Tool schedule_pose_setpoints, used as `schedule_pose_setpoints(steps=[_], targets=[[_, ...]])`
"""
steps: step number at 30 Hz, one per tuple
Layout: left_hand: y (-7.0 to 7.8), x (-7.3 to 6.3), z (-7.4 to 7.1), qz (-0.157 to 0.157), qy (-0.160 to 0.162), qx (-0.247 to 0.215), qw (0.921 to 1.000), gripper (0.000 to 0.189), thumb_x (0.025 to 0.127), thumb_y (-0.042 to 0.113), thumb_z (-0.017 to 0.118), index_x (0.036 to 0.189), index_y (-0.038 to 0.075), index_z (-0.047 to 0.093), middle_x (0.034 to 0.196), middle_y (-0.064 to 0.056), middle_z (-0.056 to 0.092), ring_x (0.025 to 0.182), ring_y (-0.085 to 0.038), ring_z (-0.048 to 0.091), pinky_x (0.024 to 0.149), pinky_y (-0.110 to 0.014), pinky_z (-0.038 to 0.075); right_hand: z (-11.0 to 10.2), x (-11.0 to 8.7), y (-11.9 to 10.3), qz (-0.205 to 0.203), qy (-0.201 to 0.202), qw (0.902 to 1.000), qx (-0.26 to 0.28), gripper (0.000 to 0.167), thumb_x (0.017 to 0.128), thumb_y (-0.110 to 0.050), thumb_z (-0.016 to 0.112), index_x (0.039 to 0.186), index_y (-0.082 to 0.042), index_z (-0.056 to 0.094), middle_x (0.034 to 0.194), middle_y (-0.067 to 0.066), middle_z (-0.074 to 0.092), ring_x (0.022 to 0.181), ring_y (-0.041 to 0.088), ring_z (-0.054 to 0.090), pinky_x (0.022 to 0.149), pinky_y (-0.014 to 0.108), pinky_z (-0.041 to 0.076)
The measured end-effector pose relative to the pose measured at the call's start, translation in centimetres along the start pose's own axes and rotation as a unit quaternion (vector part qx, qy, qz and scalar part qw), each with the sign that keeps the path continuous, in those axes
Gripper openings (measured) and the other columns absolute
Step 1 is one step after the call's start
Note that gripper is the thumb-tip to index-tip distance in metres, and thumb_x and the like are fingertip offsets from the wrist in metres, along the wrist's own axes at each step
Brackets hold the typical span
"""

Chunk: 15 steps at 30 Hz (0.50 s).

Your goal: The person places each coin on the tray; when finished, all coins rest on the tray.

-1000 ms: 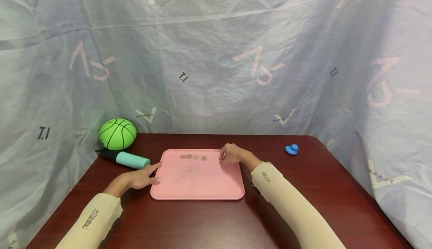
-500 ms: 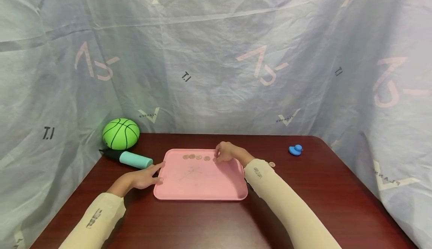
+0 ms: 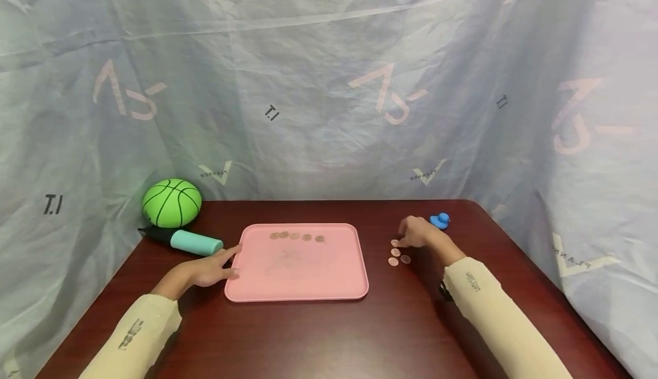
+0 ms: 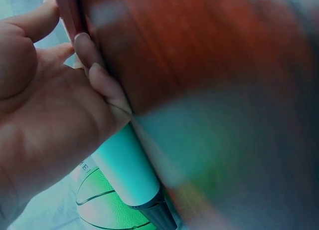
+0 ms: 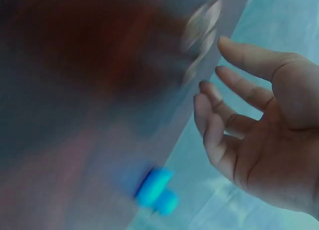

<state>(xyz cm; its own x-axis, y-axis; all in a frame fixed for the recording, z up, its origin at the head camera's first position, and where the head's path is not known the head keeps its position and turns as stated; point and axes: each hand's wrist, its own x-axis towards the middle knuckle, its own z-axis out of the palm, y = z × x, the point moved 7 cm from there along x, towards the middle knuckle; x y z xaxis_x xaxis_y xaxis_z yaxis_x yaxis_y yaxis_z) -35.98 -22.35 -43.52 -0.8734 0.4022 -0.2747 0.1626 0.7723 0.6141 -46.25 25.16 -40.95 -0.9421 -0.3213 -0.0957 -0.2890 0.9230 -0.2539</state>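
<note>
Evidently, the coins were split between two places on the dark red-brown table (image 3: 319,333). A row of five coins (image 3: 294,236) lay inside the pink rectangular tray (image 3: 303,276) along its far edge, the two at the left end set closest together. Off the tray's right edge, on the table itself, lay four loose coins (image 3: 395,252), three in a line and the fourth just right of the nearest.

The right hand (image 3: 417,232) was at the farthest of these, its fingers loosely bent and spread with the thumb well apart, holding nothing; whether a fingertip touched that coin could not be told. The left hand (image 3: 208,270) had its thumb and forefinger spread, both tips touching the rim at the tray's left edge without clasping it.

Just beyond the right hand, toward the table's far right corner, sat a blue toy duck (image 3: 439,221). A green mini basketball (image 3: 172,203) rested at the far left corner, and near it a turquoise cylinder with a tapered black end (image 3: 195,242) lay slantwise, its blunt end near the left hand.
</note>
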Motion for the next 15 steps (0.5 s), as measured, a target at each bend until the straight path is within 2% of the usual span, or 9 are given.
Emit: schedule_pose_setpoints(steps=[2,4,8,15], targets=[[-0.2,0.0,0.0,-0.001,0.001,0.002,1.0,0.08,0.099,0.033,0.059,0.156,-0.002,0.016,0.156,-0.038,0.012,0.143,-0.054,0.007,0.11,-0.069,0.014,0.1,-0.5,1.3,0.002,-0.004,1.0,-0.004,0.031,0.084,-0.02,0.078,0.105,0.002,0.07,0.093,0.011,0.071,0.086,0.027,0.066,0.075,0.042,0.054],[-0.4,0.0,-0.1,0.004,0.002,0.003,1.0,0.08,0.1,0.033,0.059,0.156,-0.003,0.016,0.155,-0.038,0.012,0.143,-0.055,0.007,0.11,-0.07,0.014,0.2,-0.7,1.8,-0.007,0.0,1.0,0.003,0.026,0.083,-0.016,0.079,0.101,0.001,0.071,0.091,0.009,0.07,0.083,0.025,0.064,0.075,0.041,0.053],[-0.6,0.2,0.0,0.007,0.005,-0.001,1.0,0.079,0.1,0.032,0.059,0.156,-0.003,0.016,0.155,-0.038,0.012,0.143,-0.055,0.007,0.11,-0.07,0.014,0.2,-0.7,2.1,-0.032,0.005,0.9986,0.042,0.016,0.082,-0.01,0.079,0.094,-0.002,0.072,0.08,0.002,0.065,0.073,0.017,0.057,0.07,0.035,0.049],[-0.3,0.2,0.1,0.003,0.006,-0.001,1.0,0.079,0.099,0.032,0.06,0.156,-0.002,0.016,0.155,-0.037,0.013,0.143,-0.054,0.008,0.109,-0.07,0.015,0.9,-0.8,2.9,-0.04,-0.031,0.992,0.115,0.012,0.086,-0.005,0.074,0.091,-0.001,0.063,0.076,0.003,0.059,0.063,0.015,0.052,0.054,0.03,0.046]])
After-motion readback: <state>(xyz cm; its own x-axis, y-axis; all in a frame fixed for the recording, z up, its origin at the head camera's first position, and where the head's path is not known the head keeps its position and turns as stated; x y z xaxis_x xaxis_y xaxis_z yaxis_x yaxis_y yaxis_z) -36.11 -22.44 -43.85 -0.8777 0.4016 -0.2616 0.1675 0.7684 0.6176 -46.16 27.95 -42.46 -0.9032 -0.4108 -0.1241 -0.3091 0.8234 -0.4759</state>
